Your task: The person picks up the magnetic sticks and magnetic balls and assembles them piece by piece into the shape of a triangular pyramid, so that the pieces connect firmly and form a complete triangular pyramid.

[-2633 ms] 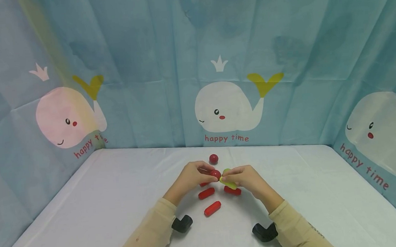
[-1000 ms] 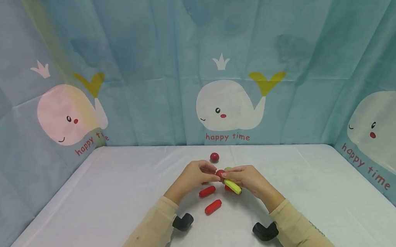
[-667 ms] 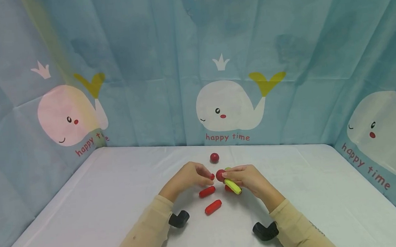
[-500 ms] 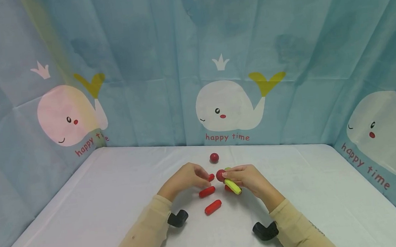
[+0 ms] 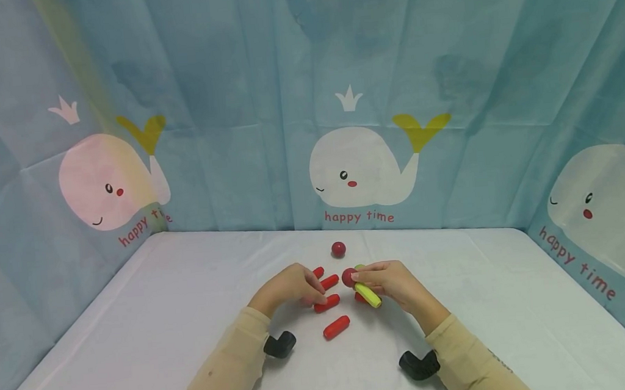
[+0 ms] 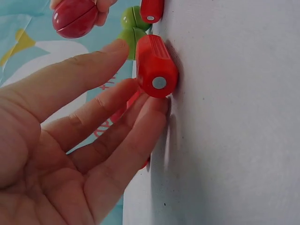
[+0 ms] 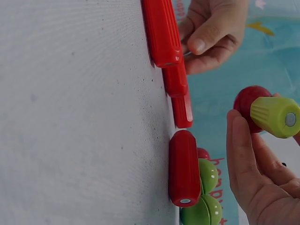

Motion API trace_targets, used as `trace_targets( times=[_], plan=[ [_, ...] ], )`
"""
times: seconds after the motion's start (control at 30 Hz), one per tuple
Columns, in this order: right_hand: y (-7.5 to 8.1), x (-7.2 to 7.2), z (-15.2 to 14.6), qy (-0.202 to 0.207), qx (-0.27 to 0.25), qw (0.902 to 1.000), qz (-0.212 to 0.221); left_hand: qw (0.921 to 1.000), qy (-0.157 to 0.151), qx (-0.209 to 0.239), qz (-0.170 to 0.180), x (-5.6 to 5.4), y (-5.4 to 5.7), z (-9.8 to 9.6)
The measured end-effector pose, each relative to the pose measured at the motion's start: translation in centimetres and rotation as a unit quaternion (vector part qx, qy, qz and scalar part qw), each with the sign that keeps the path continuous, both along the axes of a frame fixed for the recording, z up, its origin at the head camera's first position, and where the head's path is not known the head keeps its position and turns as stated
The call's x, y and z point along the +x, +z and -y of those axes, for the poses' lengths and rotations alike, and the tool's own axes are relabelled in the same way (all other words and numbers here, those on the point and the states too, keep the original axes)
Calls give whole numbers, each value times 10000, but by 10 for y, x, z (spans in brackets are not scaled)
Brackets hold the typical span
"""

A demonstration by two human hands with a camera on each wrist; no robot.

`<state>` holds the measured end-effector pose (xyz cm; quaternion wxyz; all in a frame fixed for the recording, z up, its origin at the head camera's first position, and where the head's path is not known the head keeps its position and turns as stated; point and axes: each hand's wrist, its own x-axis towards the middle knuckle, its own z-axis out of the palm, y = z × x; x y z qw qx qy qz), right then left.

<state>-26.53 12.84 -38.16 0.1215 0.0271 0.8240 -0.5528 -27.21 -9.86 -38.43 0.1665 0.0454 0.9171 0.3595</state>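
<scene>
My right hand (image 5: 391, 280) pinches a dark red ball (image 5: 349, 277) above the white table. A yellow-green magnetic stick (image 7: 276, 116) is joined to this ball, with a metal disc in its free end. At a red magnetic stick (image 5: 328, 303) on the table, my left hand (image 5: 292, 286) reaches down with thumb and fingers apart. In the left wrist view the fingertips lie against or very near that red stick (image 6: 157, 65), while the thumb stands a little off it. Two more red sticks (image 5: 329, 281) lie just beyond the left fingers, partly covered.
Nearest me lies a red stick (image 5: 336, 327); another red stick (image 5: 360, 298) is partly under the right hand. Green balls (image 7: 208, 176) sit behind it, mostly hidden in the head view. A red ball (image 5: 338, 249) rests farther back. A whale-print curtain (image 5: 233, 164) borders the table.
The yellow-green stick and red ball, first held in separate hands, are now joined in my right hand. My left hand has let go of the ball and moved left and nearer to a red stick.
</scene>
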Motion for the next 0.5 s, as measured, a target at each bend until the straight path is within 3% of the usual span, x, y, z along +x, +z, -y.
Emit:
trace_targets(
  times=[0.5],
  plan=[
    [-1, 0, -1, 3, -45, 10000, -20, 10000, -24, 4, 44, 5, -2, -7]
  ],
)
